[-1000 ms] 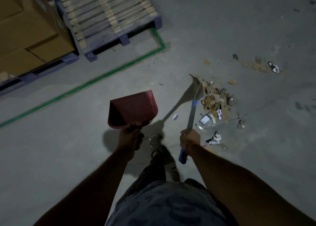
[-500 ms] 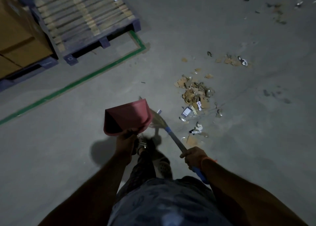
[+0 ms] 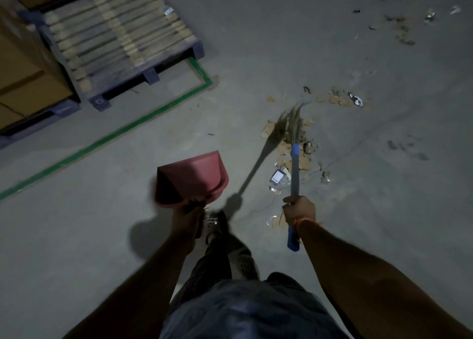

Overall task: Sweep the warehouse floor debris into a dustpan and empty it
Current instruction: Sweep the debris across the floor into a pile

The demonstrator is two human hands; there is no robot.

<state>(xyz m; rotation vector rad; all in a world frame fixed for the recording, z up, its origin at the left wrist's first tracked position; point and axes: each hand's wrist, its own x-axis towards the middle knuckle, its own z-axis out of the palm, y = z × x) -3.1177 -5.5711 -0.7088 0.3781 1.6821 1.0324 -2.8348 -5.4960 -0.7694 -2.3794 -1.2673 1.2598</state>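
While the left hand [image 3: 184, 217] grips the red dustpan [image 3: 191, 178] by its handle, holding it up off the floor [image 3: 76, 236], the right hand [image 3: 299, 210] is curled round the blue broom [image 3: 294, 169] handle. Beyond the right hand, the bristles lie over the debris [image 3: 299, 156] pile; more scraps [image 3: 340, 100] lie farther out. A pallet [image 3: 120, 44] sits well beyond the left hand.

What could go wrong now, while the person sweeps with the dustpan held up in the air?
The dustpan in the left hand hangs off the floor, away from the debris pile, so the broom in the right hand may scatter scraps. Farther debris could be missed.
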